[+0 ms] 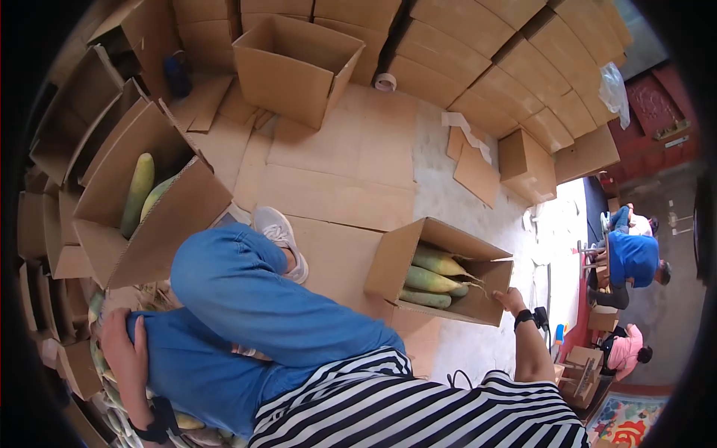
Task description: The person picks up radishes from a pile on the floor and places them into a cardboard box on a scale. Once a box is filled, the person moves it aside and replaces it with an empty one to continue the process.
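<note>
My right hand (pixel 511 301), fingers closed, grips the edge of an open cardboard box (pixel 387 269). Inside that box lie several long green-and-white radishes (pixel 432 279) with thin root tails. At the lower left, my left hand (pixel 123 351) rests on my jeans-covered knee, its fingers stretched out and holding nothing. Beyond my knees, an open carton (pixel 179 201) has radishes (pixel 138 193) standing in it. Partly hidden by my left arm and leg, more radishes (pixel 190 422) lie in the bottom left corner.
Stacked cartons (pixel 448 60) line the back, with an open box (pixel 287 78) before them. A tape roll (pixel 385 82) sits nearby. Flattened cardboard (pixel 340 172) covers the floor around my shoe (pixel 280 239). Open cartons crowd the left. Several people (pixel 633 257) are at the far right.
</note>
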Tool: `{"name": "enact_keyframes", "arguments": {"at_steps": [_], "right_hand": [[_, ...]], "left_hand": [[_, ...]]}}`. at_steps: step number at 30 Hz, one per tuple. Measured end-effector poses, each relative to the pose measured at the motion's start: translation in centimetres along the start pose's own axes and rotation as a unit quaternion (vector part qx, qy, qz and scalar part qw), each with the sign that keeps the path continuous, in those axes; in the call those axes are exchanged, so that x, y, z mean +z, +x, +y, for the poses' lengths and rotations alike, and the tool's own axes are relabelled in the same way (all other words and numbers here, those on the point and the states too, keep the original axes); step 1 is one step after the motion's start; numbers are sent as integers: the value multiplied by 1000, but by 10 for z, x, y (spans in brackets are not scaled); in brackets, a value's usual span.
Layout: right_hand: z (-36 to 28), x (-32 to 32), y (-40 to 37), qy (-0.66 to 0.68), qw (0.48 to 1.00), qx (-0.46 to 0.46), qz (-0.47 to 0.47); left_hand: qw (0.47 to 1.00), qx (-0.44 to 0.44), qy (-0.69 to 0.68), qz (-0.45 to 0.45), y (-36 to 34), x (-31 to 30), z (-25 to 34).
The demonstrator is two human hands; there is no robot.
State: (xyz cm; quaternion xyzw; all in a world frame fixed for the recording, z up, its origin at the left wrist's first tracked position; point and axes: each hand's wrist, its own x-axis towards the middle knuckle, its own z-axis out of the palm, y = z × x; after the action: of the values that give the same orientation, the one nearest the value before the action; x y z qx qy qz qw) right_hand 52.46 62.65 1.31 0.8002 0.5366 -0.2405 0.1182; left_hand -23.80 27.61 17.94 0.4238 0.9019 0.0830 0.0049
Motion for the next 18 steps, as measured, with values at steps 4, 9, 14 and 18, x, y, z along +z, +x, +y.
{"name": "enact_keyframes", "arguments": {"at_steps": [4,9,14,18], "right_hand": [[5,4,-1,-38,998,-49,22],[45,45,-51,-38,991,-68,105],[73,98,-127,192,977,-17,89],[77,95,-117,119,984,29,130]], "left_hand": [[1000,2,11,-4,-2,-3,1],[1000,17,5,-21,3,-3,4],[999,50,-17,-10,14,3,9],[997,73,-17,2,22,7,12]]}}
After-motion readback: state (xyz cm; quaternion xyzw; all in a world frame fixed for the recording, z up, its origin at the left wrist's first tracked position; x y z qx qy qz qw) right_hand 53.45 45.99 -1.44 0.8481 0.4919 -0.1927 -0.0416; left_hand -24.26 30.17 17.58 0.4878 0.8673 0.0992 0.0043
